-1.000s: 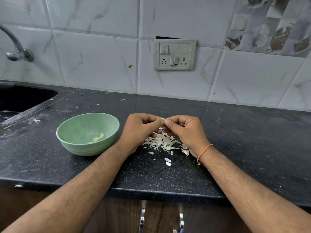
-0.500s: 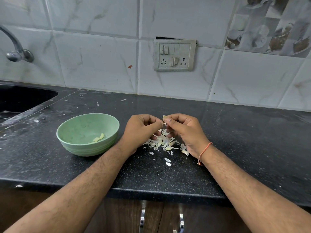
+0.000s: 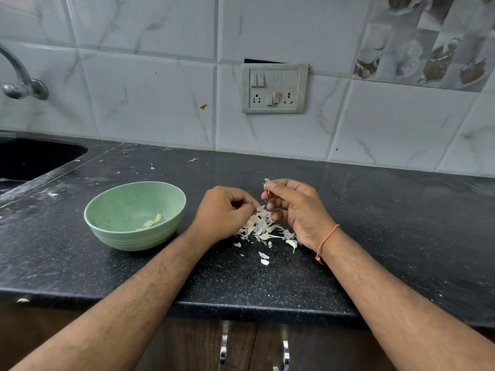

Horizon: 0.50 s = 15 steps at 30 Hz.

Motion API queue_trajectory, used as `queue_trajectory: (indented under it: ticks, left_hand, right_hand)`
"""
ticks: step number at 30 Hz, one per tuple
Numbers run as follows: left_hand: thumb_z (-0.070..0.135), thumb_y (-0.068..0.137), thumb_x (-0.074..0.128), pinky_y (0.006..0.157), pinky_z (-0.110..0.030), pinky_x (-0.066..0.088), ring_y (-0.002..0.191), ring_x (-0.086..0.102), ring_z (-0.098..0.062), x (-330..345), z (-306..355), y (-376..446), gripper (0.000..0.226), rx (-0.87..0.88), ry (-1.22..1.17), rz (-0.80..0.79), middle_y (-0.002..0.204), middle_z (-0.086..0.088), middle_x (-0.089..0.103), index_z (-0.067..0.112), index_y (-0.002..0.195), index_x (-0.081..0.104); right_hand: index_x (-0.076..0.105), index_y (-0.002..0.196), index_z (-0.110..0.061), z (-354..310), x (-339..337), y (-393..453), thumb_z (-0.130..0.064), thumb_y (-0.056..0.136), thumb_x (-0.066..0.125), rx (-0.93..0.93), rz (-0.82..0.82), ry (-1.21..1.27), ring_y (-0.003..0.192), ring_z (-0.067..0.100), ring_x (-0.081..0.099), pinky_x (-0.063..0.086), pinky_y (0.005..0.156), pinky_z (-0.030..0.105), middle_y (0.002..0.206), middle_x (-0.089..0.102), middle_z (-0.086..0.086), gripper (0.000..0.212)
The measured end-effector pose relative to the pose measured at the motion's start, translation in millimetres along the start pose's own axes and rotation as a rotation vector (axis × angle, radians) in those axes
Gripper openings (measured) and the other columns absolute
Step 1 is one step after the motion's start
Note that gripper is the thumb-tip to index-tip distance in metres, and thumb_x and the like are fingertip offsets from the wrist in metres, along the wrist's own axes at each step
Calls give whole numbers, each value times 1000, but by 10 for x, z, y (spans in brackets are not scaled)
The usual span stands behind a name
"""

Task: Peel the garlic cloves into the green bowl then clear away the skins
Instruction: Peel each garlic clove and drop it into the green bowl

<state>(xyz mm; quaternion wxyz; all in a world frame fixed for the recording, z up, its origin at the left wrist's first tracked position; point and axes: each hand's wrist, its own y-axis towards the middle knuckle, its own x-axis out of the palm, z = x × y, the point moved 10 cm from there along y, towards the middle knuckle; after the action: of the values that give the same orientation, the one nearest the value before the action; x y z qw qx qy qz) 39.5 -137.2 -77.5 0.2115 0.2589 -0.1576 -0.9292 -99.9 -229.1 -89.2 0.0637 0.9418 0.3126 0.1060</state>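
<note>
Black granite counter (image 3: 375,236), head view: hands, joined on one clove a second ago, have parted. Right hand (image 3: 297,210) pinches a torn strip of skin (image 3: 267,183); left hand (image 3: 225,212) curls, clove presumably inside, unseen. Green bowl (image 3: 128,210) holds two cloves (image 3: 153,222); skin pile (image 3: 263,227) lies between the hands – peeling continues

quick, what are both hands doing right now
Left hand: fingers curled over the pile of skins; what it holds, if anything, cannot be told.
Right hand: pinching a strip of garlic skin between thumb and forefinger.
</note>
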Motion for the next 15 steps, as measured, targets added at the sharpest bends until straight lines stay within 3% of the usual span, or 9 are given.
queue_trajectory:
  ticks: [4, 6, 8, 9, 11, 15]
  left_hand:
    - [16, 101, 57, 58, -26, 46, 55, 59, -7, -79, 43, 15, 32, 44, -76, 65, 72, 9, 77, 26, 84, 82]
    - [29, 106, 60, 61, -27, 47, 56, 58, -4, -127, 51, 14, 33, 71, -48, 108, 66, 11, 73, 26, 82, 82]
    - [31, 99, 74, 62, -32, 53, 59, 60, -9, -135, 72, 13, 13, 124, -41, 125, 69, 11, 73, 28, 89, 81]
    - [29, 94, 80, 66, -31, 56, 63, 62, -10, -119, 109, 4, 3, 163, -56, 102, 78, 12, 75, 30, 96, 81]
    - [24, 89, 86, 70, -24, 55, 68, 62, -10, -64, 141, -2, 23, 218, -65, 61, 90, 14, 77, 30, 110, 80]
    - [26, 92, 84, 71, -17, 51, 73, 67, -14, -64, 182, -10, 22, 244, -16, 61, 89, 18, 76, 32, 112, 82]
  right_hand:
    - [74, 102, -2, -29, -52, -8, -14, 96, 73, -7, 54, -55, 66, 17, 58, 46, 51, 26, 83, 70, 12, 13]
    - [75, 97, -3, -35, -56, -9, -15, 94, 75, -9, 62, -89, 63, 17, 57, 46, 51, 27, 79, 68, 11, 13]
    - [76, 91, -5, -34, -40, -13, -17, 93, 76, -14, 51, -134, 61, 17, 56, 46, 51, 28, 76, 66, 11, 12]
    - [76, 88, -4, -32, -29, -17, -16, 93, 75, -15, 45, -156, 60, 17, 55, 45, 51, 28, 74, 65, 12, 13]
    - [76, 84, -1, -32, -17, -24, -14, 94, 74, -20, 36, -199, 59, 17, 54, 44, 52, 29, 74, 66, 13, 16]
    - [76, 85, 4, -51, 6, -35, -12, 94, 73, -40, 18, -248, 63, 20, 57, 45, 55, 30, 75, 68, 16, 18]
